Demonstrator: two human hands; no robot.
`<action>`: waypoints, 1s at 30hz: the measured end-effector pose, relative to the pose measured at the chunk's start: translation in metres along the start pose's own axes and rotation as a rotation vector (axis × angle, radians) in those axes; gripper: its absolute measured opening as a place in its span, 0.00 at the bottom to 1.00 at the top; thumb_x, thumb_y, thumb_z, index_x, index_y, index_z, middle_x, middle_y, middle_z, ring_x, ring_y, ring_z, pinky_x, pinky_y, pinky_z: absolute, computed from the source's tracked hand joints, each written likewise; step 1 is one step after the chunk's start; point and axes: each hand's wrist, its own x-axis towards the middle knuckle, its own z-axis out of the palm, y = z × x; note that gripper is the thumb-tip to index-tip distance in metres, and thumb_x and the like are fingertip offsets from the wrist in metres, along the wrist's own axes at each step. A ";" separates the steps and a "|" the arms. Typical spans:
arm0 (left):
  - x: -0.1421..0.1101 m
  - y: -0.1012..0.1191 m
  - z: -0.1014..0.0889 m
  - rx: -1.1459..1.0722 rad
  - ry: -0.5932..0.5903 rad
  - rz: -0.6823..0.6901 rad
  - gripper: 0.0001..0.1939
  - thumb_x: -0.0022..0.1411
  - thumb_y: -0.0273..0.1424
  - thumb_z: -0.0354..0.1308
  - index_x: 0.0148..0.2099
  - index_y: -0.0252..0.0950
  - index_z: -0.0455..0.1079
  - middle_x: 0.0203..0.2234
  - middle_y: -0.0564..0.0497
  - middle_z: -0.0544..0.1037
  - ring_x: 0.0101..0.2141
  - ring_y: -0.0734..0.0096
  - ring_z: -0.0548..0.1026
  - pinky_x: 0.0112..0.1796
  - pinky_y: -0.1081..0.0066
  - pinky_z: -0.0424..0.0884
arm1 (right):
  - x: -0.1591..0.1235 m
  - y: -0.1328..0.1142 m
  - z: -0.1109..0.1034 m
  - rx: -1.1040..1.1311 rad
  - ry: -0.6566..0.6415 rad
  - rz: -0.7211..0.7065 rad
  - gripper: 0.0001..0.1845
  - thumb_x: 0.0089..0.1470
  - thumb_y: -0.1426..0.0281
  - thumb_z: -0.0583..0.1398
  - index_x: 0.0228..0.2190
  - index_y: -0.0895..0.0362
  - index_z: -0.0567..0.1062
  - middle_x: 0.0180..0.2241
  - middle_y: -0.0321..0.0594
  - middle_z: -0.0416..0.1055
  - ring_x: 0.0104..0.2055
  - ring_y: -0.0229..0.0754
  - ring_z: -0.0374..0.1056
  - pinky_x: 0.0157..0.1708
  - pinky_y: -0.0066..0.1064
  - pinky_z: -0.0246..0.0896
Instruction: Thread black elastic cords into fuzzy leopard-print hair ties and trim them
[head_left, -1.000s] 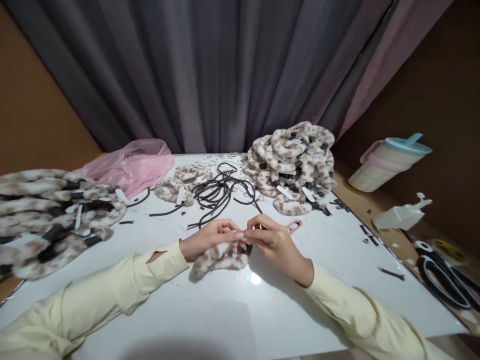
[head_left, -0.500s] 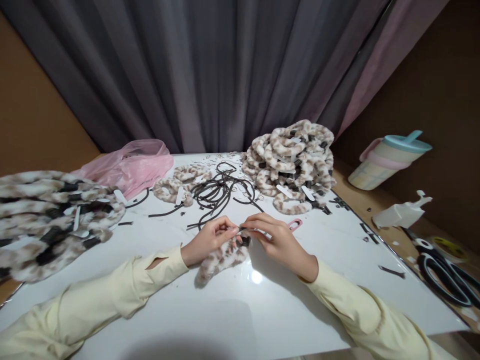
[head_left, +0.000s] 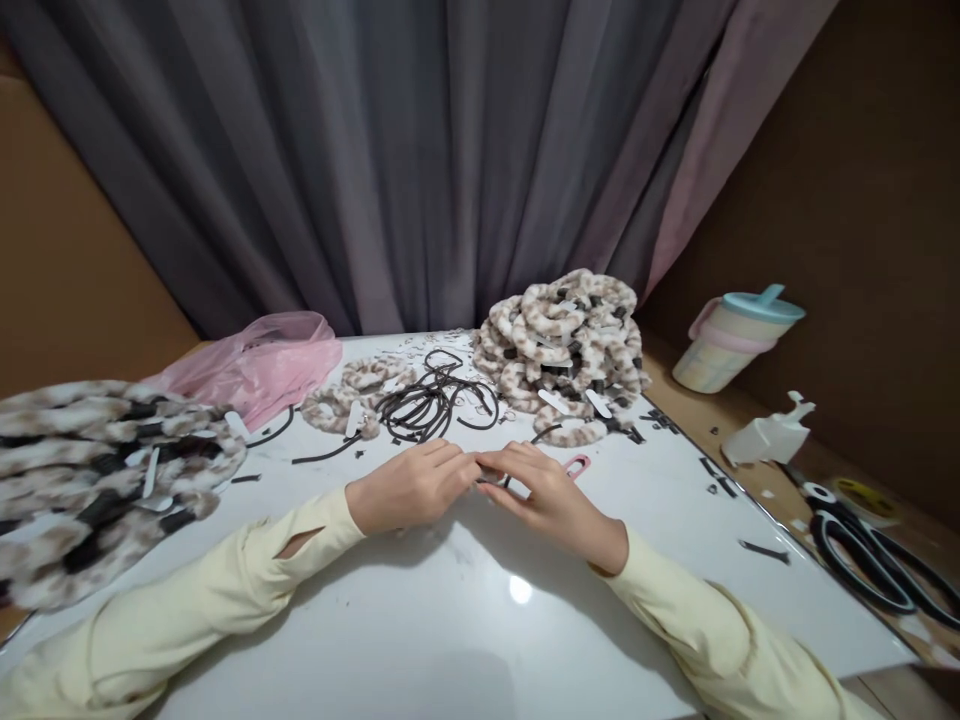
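Observation:
In the head view my left hand (head_left: 416, 487) is turned back-up, its fingers curled closed. Its fingertips meet those of my right hand (head_left: 551, 492), which is closed in a pinch. A short stretch of black cord (head_left: 495, 480) shows between the fingertips of both hands; its full length is hidden. The fluffy white-and-brown strap seen earlier under the hands is now out of sight. Just past the hands lies a tangled bundle of black cord (head_left: 424, 405). Beside my right hand is a small pink tool with an oval slot (head_left: 577, 466).
Heaps of fluffy spotted straps stand at back right (head_left: 559, 345) and left (head_left: 97, 490). A pink plastic bag (head_left: 259, 360) lies back left. Along the right edge are a tumbler (head_left: 731, 340), a white bottle (head_left: 769, 430) and black scissors (head_left: 862, 560). Cord scraps (head_left: 763, 551) dot the white table (head_left: 360, 640).
My left hand has rolled over so its back faces up, and the fluffy strap under it has dropped from sight. My right hand stays pinched near the same spot. The camera has shifted slightly.

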 end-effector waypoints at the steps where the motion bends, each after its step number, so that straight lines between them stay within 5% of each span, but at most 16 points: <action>1: 0.002 -0.001 -0.001 -0.036 0.016 -0.018 0.12 0.65 0.28 0.41 0.40 0.33 0.65 0.31 0.42 0.72 0.32 0.62 0.68 0.36 0.63 0.64 | 0.000 0.000 0.000 0.004 -0.002 0.028 0.12 0.58 0.67 0.54 0.42 0.59 0.72 0.32 0.45 0.74 0.32 0.41 0.67 0.33 0.33 0.63; 7: 0.009 0.004 -0.008 -0.419 -0.019 -0.312 0.08 0.65 0.32 0.43 0.44 0.36 0.58 0.34 0.47 0.70 0.32 0.68 0.70 0.34 0.70 0.64 | 0.002 -0.005 -0.003 0.152 -0.001 0.321 0.09 0.55 0.68 0.58 0.33 0.59 0.76 0.28 0.40 0.75 0.26 0.37 0.68 0.26 0.26 0.60; 13: 0.024 0.007 -0.018 -0.783 -0.007 -0.652 0.17 0.63 0.45 0.43 0.37 0.37 0.62 0.29 0.52 0.71 0.30 0.71 0.71 0.34 0.74 0.66 | 0.003 -0.005 -0.003 0.204 -0.012 0.317 0.07 0.53 0.71 0.59 0.28 0.59 0.77 0.26 0.38 0.75 0.25 0.35 0.66 0.26 0.25 0.58; 16: 0.035 0.006 -0.020 -0.917 -0.145 -0.742 0.23 0.61 0.50 0.40 0.37 0.36 0.62 0.23 0.53 0.71 0.24 0.72 0.71 0.31 0.72 0.67 | 0.002 -0.004 -0.003 0.219 -0.038 0.303 0.07 0.53 0.72 0.59 0.30 0.58 0.78 0.28 0.38 0.75 0.27 0.36 0.67 0.28 0.25 0.59; 19: 0.043 0.004 -0.018 -0.963 -0.289 -0.739 0.24 0.59 0.52 0.43 0.34 0.35 0.62 0.20 0.54 0.70 0.21 0.74 0.69 0.25 0.75 0.65 | 0.002 -0.004 -0.003 0.214 -0.064 0.319 0.07 0.53 0.72 0.59 0.30 0.58 0.79 0.27 0.38 0.75 0.25 0.34 0.66 0.27 0.23 0.58; 24: 0.045 -0.002 -0.015 -0.761 -0.358 -0.591 0.18 0.58 0.46 0.51 0.36 0.34 0.64 0.20 0.56 0.69 0.22 0.78 0.65 0.23 0.79 0.60 | 0.003 0.000 -0.006 0.194 -0.079 0.351 0.08 0.51 0.75 0.59 0.29 0.56 0.79 0.25 0.36 0.75 0.23 0.33 0.64 0.26 0.23 0.57; 30: 0.030 0.003 -0.002 -0.460 -0.125 -0.426 0.11 0.63 0.38 0.47 0.37 0.35 0.65 0.21 0.56 0.70 0.23 0.75 0.67 0.26 0.78 0.60 | 0.002 0.003 -0.007 0.237 -0.010 0.387 0.06 0.51 0.71 0.60 0.32 0.58 0.78 0.28 0.39 0.74 0.24 0.34 0.65 0.26 0.24 0.60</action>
